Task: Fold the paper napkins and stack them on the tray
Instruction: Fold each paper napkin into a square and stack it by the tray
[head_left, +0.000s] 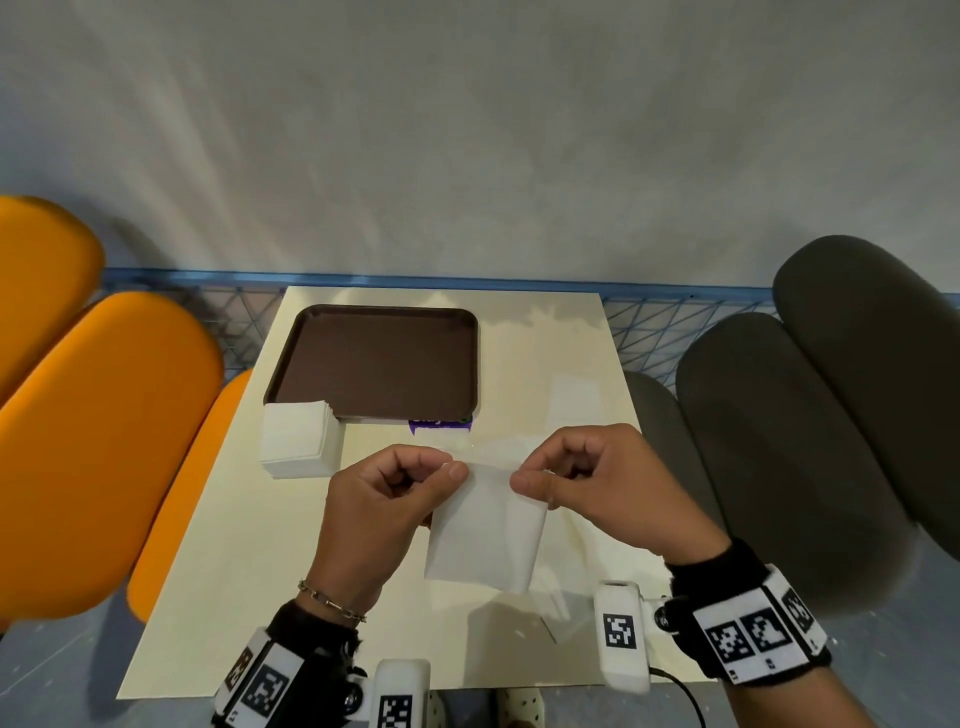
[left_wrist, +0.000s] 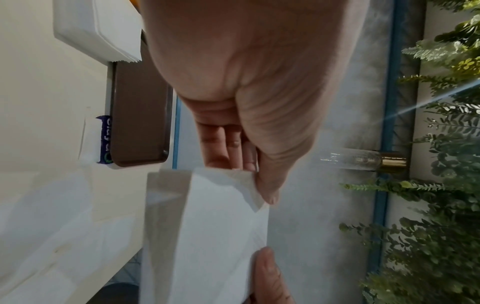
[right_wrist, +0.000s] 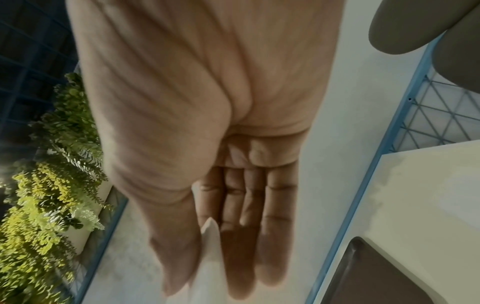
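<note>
Both grips were on one white napkin (head_left: 485, 525): from the head view, the left hand (head_left: 382, 514) and right hand (head_left: 597, 488) each pinched a top corner, the sheet hanging above the cream surface (head_left: 249, 545). A napkin stack (head_left: 298, 439) sat at the brown tray (head_left: 382, 358) near corner. Left wrist view: thumb and fingers (left_wrist: 215, 148) nipped the napkin's corner. Right wrist view: thumb and fingers clamped the napkin's edge, blurred.
</note>
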